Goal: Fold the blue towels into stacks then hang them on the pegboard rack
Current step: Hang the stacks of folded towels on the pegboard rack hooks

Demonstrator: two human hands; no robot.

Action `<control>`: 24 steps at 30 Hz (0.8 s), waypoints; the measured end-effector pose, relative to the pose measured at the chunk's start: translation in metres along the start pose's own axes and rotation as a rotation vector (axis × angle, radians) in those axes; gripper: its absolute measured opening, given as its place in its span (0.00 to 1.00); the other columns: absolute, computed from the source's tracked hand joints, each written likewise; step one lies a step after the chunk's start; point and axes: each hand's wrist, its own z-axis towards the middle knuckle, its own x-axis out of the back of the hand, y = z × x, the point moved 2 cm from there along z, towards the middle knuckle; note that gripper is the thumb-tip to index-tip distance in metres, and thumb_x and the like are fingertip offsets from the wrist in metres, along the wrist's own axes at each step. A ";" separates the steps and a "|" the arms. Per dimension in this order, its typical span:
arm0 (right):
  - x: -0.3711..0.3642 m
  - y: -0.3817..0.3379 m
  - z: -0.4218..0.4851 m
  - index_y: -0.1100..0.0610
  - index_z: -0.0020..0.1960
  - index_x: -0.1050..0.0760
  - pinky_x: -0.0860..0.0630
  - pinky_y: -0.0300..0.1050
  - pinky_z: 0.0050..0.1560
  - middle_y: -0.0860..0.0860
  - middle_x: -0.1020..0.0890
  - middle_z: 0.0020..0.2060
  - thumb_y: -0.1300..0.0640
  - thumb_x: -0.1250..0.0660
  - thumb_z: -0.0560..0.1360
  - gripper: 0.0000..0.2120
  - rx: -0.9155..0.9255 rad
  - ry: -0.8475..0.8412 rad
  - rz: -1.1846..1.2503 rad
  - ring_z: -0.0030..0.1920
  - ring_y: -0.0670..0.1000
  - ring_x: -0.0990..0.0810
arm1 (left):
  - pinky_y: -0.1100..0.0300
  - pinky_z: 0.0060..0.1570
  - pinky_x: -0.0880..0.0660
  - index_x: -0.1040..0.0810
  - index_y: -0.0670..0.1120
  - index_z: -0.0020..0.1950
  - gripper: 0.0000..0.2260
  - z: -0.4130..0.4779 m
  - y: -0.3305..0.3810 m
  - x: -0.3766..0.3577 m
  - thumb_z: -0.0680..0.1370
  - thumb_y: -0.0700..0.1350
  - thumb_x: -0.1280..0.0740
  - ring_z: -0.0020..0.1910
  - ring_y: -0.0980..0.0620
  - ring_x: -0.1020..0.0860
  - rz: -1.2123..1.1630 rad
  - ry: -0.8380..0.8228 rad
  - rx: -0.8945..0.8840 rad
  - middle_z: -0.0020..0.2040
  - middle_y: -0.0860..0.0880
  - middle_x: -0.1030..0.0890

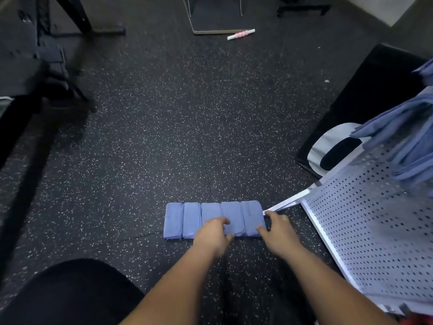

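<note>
Where the speckled black floor (pixel 152 137) fills most of the frame, you have the white pegboard rack (pixel 375 231) taking up the lower right, with blue towels (pixel 407 141) draped over its upper part at the right edge, too bunched to count. One black box (pixel 375 90) stands behind it at the upper right. Five folded towel stacks (pixel 192 219) lie side by side in one row, touching, on the floor just below centre. Your left hand (pixel 214 233) has its fingers curled over the third and fourth stacks, thumb at their near edge. Your right hand (pixel 277 227) wraps the right end of the row, thumb on the fifth stack, fingers down its outer side just beside the rack's white foot bar (pixel 288 204). One pink-and-white roller (pixel 241 34) lies at the top centre, well apart.
</note>
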 end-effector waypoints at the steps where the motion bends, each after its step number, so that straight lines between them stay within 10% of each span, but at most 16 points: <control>1: -0.003 0.003 0.008 0.51 0.82 0.38 0.24 0.54 0.63 0.56 0.32 0.72 0.45 0.34 0.83 0.31 -0.006 -0.014 -0.013 0.63 0.57 0.22 | 0.53 0.61 0.23 0.27 0.55 0.76 0.20 0.006 0.000 -0.001 0.84 0.55 0.31 0.64 0.48 0.21 0.007 -0.003 0.001 0.69 0.52 0.21; 24: -0.076 0.036 0.211 0.52 0.85 0.43 0.33 0.57 0.75 0.49 0.40 0.83 0.49 0.38 0.84 0.32 0.241 -0.155 -0.457 0.79 0.57 0.39 | 0.51 0.77 0.34 0.36 0.55 0.83 0.33 0.154 -0.018 -0.080 0.80 0.57 0.28 0.78 0.47 0.34 0.020 -0.140 -0.053 0.79 0.51 0.32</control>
